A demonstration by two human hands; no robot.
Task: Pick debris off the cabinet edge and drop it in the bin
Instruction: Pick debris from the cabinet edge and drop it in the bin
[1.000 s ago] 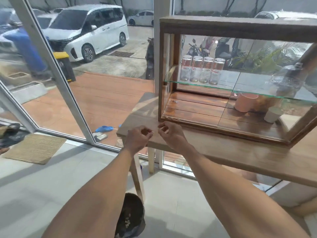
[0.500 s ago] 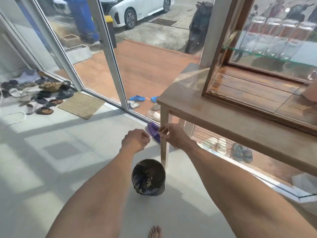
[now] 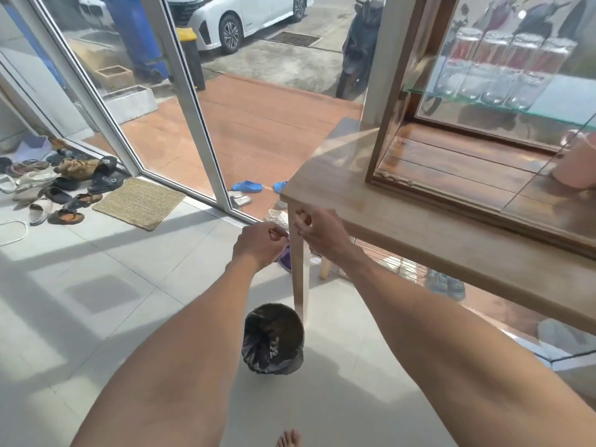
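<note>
A wood-framed glass cabinet [image 3: 383,101] stands on a wooden table [image 3: 403,227]. Small pale bits of debris [image 3: 395,179] lie along its lower front edge. The bin [image 3: 273,338], lined with a black bag and holding scraps, stands on the floor by the table leg. Both hands hover near the table's corner, above and beyond the bin. My left hand [image 3: 259,245] is closed in a pinch, with a thin pale sliver at its fingertips. My right hand [image 3: 317,232] has its fingers curled together; anything inside is too small to see.
The table leg [image 3: 300,279] rises right behind the bin. A glass door frame [image 3: 200,124], a woven mat [image 3: 140,201] and several shoes [image 3: 64,182] lie to the left. My bare foot [image 3: 288,438] shows at the bottom. Glasses [image 3: 503,66] and a pink cup [image 3: 580,162] sit inside the cabinet.
Both hands left the cabinet's front edge and came down past the table corner, fingers still pinched. My view tilted down and left, bringing the bin fully into sight.
</note>
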